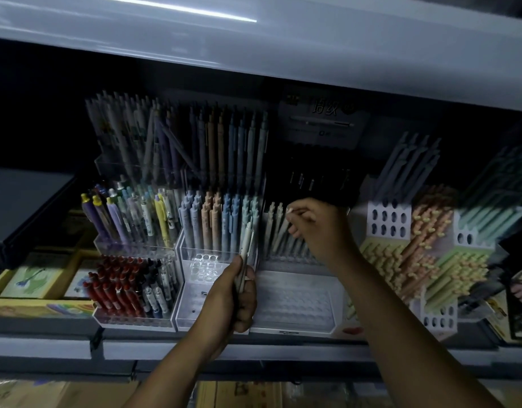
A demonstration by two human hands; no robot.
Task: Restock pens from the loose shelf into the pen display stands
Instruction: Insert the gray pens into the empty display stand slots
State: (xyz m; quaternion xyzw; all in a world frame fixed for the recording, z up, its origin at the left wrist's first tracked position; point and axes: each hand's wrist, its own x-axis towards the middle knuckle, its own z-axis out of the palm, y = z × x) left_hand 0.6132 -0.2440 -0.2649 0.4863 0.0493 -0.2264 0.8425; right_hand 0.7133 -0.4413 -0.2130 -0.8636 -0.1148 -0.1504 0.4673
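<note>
Pens in both hands, dim shelf. Your left hand point(230, 295) is closed around a small bundle of pale pens point(244, 254), tips down, tops sticking up in front of the middle clear stand point(195, 301); likely a reserve so your other hand can feed one at a time. Your right hand point(315, 228) is pinched narrow on what looks like one pale pen at the back row of the right-hand stand point(295, 301), beside the cream pens point(276, 228) already seated there. Motion blur hides the exact grip. That stand's front rows are bare sockets, so most of the filling is, by my read, not yet done.

Around: pastel blue and peach pens point(215, 219) fill the middle stand's back rows, its front holes are open. Red and black pens point(121, 287) sit lower left, purple and yellow pens point(121, 219) above them. Carrot-shaped pens point(424, 231) lean in close on the right and crowd your right wrist. The shelf above point(283, 48) overhangs low, limiting how high a pen can be lifted before dropping in.
</note>
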